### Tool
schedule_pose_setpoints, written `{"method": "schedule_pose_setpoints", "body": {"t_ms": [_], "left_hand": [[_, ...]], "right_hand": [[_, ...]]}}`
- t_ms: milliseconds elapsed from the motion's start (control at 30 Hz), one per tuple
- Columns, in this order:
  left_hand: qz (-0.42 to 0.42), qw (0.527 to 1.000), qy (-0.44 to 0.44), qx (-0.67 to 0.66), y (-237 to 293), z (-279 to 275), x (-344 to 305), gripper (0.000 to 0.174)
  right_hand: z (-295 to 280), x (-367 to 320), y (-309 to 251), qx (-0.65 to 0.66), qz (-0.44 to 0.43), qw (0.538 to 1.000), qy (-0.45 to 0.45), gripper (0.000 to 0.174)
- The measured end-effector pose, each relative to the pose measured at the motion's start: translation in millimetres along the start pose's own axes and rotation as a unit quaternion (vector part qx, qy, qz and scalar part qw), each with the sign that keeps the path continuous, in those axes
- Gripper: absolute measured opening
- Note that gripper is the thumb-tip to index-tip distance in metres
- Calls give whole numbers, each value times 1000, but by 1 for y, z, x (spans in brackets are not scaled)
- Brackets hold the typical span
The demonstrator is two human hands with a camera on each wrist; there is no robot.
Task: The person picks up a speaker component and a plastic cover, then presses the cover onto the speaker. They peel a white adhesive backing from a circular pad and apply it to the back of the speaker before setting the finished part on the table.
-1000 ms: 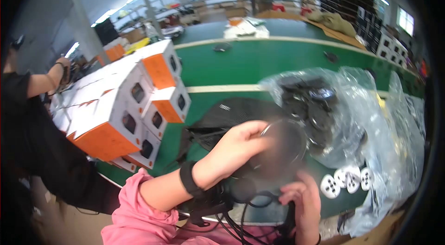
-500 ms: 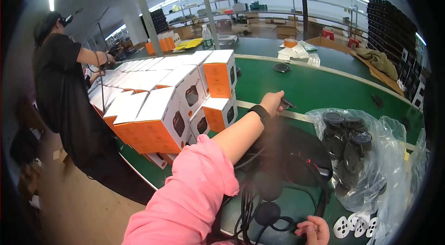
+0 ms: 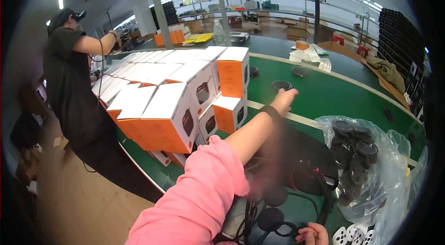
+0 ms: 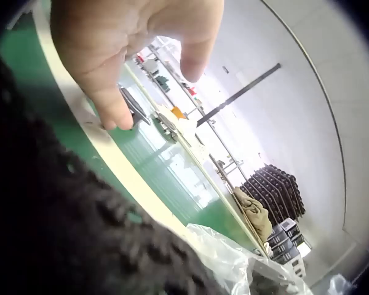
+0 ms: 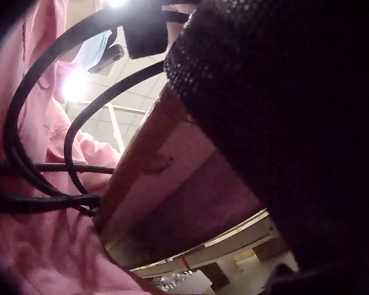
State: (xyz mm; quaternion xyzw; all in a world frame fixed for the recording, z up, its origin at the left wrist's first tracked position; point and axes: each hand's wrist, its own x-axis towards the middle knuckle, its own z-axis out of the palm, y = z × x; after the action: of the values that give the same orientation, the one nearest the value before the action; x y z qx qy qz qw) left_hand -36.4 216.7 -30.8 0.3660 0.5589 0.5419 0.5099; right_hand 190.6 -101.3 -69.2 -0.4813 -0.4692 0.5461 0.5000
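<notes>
In the head view my left hand (image 3: 282, 103) reaches over the green conveyor belt, fingers relaxed and holding nothing. A black round disc (image 3: 281, 85) lies flat on the belt just beyond its fingertips. The left wrist view shows the thumb and fingers of this hand (image 4: 132, 37) spread apart, with a dark disc (image 4: 135, 106) behind them. Low in the head view, my right hand (image 3: 313, 235) rests with loosely curled fingers beside a black cable (image 3: 285, 229). Two more black discs, one near (image 3: 254, 72) and one farther (image 3: 300, 72), lie along the belt.
White and orange boxes (image 3: 160, 120) are stacked on the left. A clear plastic bag (image 3: 384, 171) with several black discs (image 3: 354, 157) lies right, above white four-hole pieces (image 3: 354, 235). A black bag (image 3: 306, 152) sits under my forearm. Another person (image 3: 76, 69) stands at left.
My left hand carried a black disc from in front of me out to the belt and let go of it there. My right hand came down and now rests low in view.
</notes>
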Motion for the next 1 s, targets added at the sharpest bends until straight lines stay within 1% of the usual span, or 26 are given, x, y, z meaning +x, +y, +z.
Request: {"method": "schedule_pose_setpoints", "body": {"t_ms": [33,100,133,200,233,267,300,333,367,400,433,467,500,533,567,600,633,700,733,767,800,867,900,967,1000], "left_hand": [[30,999,-32,32,8,3,-14,42],[92,983,-139,75,26,11,-48,39],[159,967,-173,98,27,16,-63,36],[296,919,-211,154,18,24,-106,31],[366,886,-217,185,12,30,-134,29],[381,871,-229,209,10,26,-171,23],[481,822,-217,214,-11,28,-189,19],[486,790,-243,285,-24,25,-211,16],[512,732,-264,364,-39,21,-224,15],[557,684,-269,387,-54,16,-232,14],[587,652,-294,379,-61,9,-233,14],[584,665,-300,356,-65,6,-228,13],[578,678,-307,334,-61,2,-226,13],[550,716,-309,299,-60,-1,-221,13],[520,751,-310,264,-59,-3,-215,13],[509,773,-312,214,-59,-6,-209,11],[482,804,-299,179,-62,-8,-204,10],[341,876,-295,173,-67,-17,-201,10],[340,876,-295,172,-74,-17,-195,10],[335,883,-300,132,-84,-14,-188,11],[331,888,-305,92,-84,-14,-186,11],[318,890,-305,115,-85,-15,-186,11],[305,892,-305,137,-83,-14,-187,11],[305,893,-306,126,-85,-15,-186,12],[302,894,-307,128,-86,-16,-186,12]], "right_hand": [[1,-1,-1,-4,-1,1000,10,21],[2,-2,-2,-10,-2,1000,10,21],[2,-3,-3,-18,-4,1000,17,21],[4,-4,-3,-25,-6,999,36,21],[3,-5,-1,-26,-5,999,28,21],[1,-4,2,-21,-23,999,34,21],[-1,-4,5,-14,-43,998,42,21],[-3,-4,7,4,-42,998,50,21],[-1,-6,4,2,-46,998,48,21],[0,-9,-2,-32,-55,996,65,21],[0,-13,-8,-67,-64,992,82,22],[-3,-21,-17,-112,-70,987,91,21],[-9,-27,-25,-193,-100,970,107,21],[-17,-29,-24,-294,-127,937,139,21],[-26,-30,-24,-391,-152,892,168,22],[-30,-31,-31,-414,-91,889,171,24],[-35,-29,-27,-416,-92,889,170,24],[-47,-29,-21,-533,-136,826,122,24],[-48,-28,-19,-552,-119,818,112,25],[-48,-27,-18,-552,-118,818,112,25],[-48,-25,-15,-567,-131,806,107,25],[-52,-20,-12,-587,-153,789,99,27],[-54,-17,-11,-590,-147,787,106,27],[-57,-14,-11,-604,-154,770,138,29],[-61,-11,-10,-638,-179,736,140,28]]}}
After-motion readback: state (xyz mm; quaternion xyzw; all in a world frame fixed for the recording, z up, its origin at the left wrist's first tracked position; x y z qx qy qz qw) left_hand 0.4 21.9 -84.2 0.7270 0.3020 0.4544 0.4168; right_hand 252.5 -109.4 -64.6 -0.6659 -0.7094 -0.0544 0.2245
